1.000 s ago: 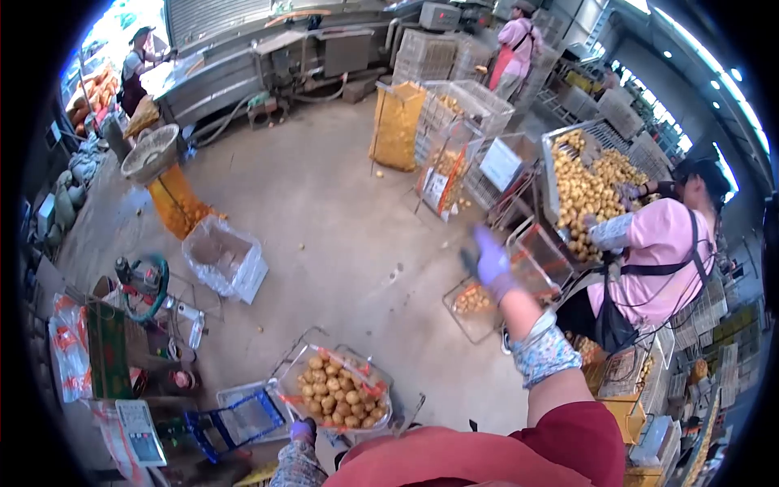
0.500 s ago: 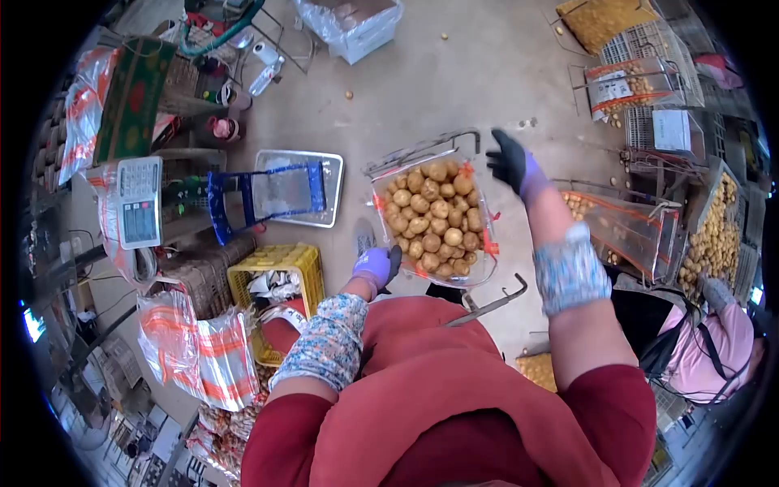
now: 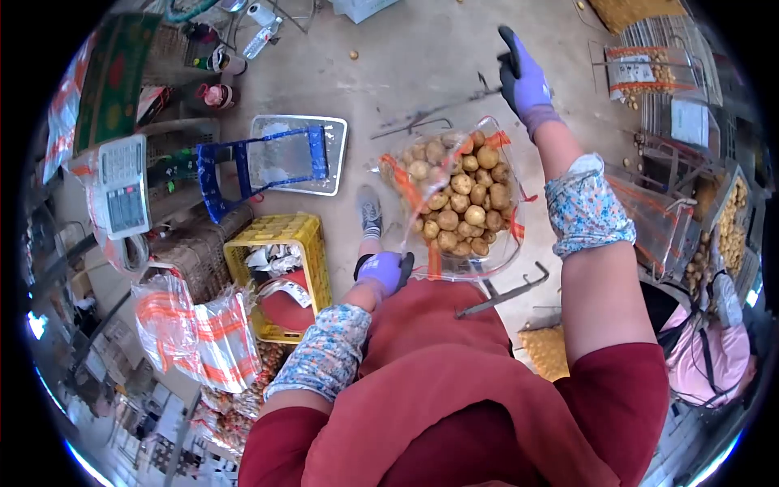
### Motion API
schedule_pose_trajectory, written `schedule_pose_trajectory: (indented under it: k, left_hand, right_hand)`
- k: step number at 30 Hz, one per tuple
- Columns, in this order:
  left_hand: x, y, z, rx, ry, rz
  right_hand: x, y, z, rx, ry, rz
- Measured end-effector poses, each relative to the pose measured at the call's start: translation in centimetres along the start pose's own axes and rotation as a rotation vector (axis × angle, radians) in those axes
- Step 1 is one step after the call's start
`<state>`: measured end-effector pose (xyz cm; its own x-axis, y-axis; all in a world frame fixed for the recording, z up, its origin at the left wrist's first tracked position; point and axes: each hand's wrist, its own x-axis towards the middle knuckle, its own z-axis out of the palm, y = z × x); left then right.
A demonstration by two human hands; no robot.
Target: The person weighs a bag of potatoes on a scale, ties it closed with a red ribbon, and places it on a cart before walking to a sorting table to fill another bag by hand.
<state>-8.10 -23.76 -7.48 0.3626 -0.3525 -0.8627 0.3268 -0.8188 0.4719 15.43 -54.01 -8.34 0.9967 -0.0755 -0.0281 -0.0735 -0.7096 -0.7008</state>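
Note:
A clear plastic bag (image 3: 516, 237) with orange stripes lies full of potatoes (image 3: 475, 215) in front of me. Part of its film folds over the potatoes on the left side. My left hand (image 3: 383, 272), in a purple glove with dark fingertips, is closed on the bag's lower left edge. Beyond the bag's upper right corner, my right hand (image 3: 523, 77) is raised with the fingers apart, beside the end of a thin metal frame (image 3: 430, 115). Nothing shows in its grasp. Another metal bar (image 3: 507, 294) sticks out below the bag.
At left are a metal platform (image 3: 264, 174) with a blue frame (image 3: 242, 174), a yellow crate (image 3: 316, 264), a scale display (image 3: 122, 187) and stacked striped bags (image 3: 195, 333). A person in pink (image 3: 714, 357) works at the right near potato crates.
My right hand has moved up and away from the bag. The bag's left film has been drawn over the potatoes and the bag sits further right in view. The metal frame behind it has shifted.

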Motion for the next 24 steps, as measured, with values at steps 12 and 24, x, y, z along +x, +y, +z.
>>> schedule_pose_trajectory:
  k: [12,24]
  left_hand:
    - [1.5,0.4,0.1,-0.161,0.018,-0.175]
    - [3.2,-5.9,1.7,-0.268,0.112,-0.282]
  right_hand:
    - [-33.2,-1.1,-8.2,-0.267,-0.887,-0.133]
    - [-30.5,2.3,-11.9,-0.7,-0.989,0.1]
